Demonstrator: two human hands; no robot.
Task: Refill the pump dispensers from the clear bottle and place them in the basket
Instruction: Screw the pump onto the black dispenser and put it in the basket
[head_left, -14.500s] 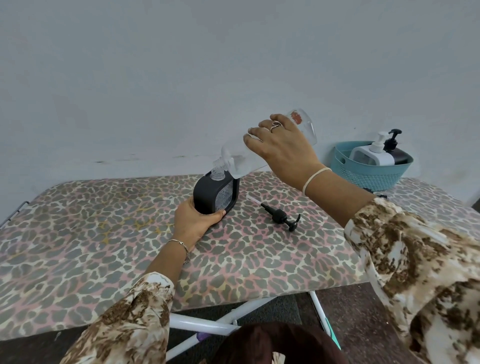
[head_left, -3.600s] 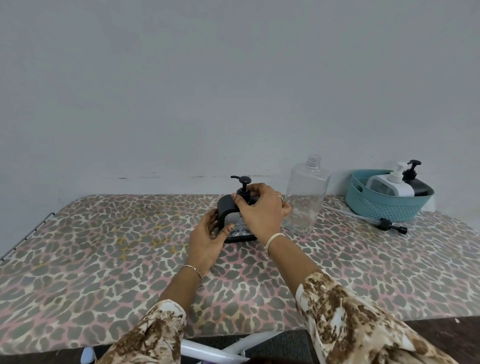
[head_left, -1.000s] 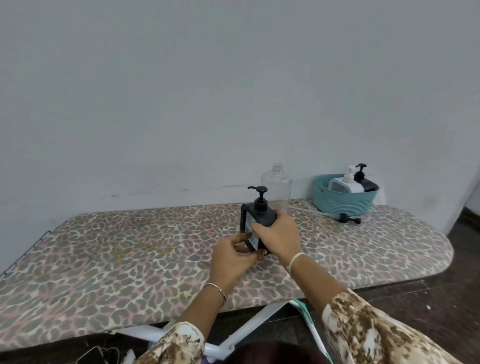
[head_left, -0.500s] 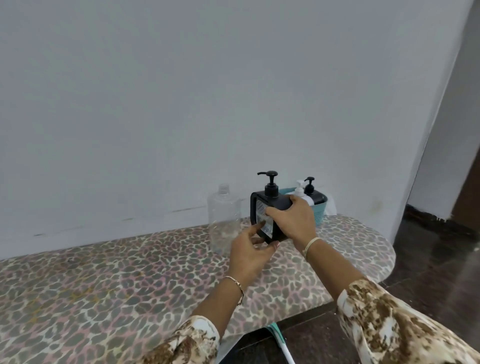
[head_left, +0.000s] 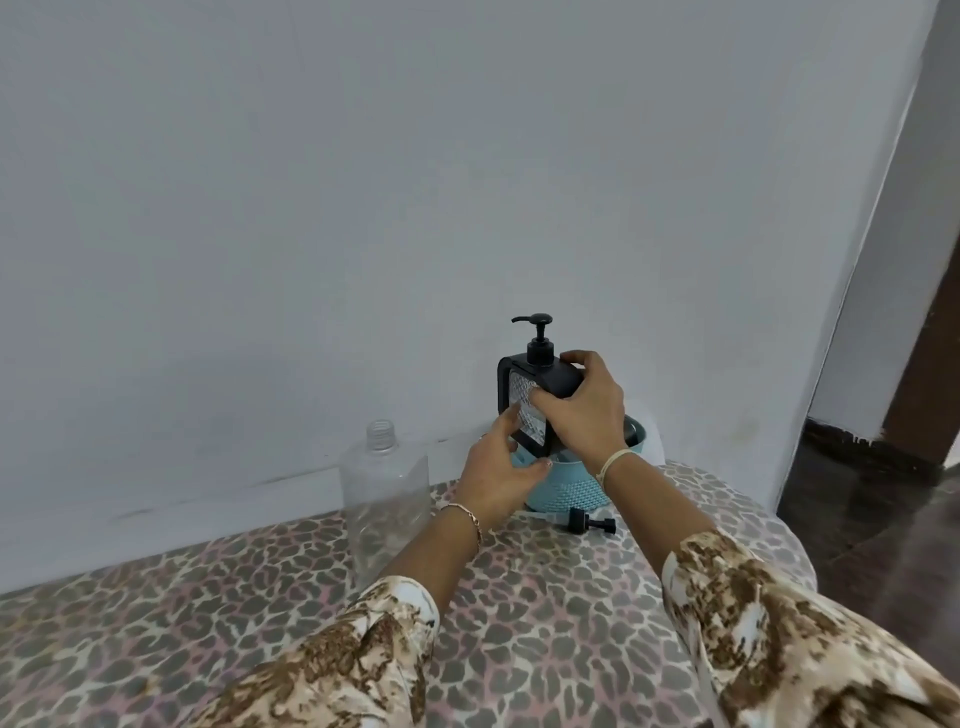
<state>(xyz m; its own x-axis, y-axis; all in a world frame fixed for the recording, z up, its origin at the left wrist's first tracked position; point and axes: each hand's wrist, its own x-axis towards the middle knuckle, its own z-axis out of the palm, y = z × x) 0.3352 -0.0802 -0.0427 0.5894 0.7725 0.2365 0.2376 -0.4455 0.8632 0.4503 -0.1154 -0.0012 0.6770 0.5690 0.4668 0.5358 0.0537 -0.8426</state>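
Black dispenser (head_left: 558, 380), gripped by right hand (head_left: 587, 418), left hand (head_left: 498, 478) touching, hangs above teal basket (head_left: 566, 493) rim.

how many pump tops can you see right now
2: one on the black dispenser held over the basket, one loose pump lying on the table in front of it. More may be hidden inside the basket.
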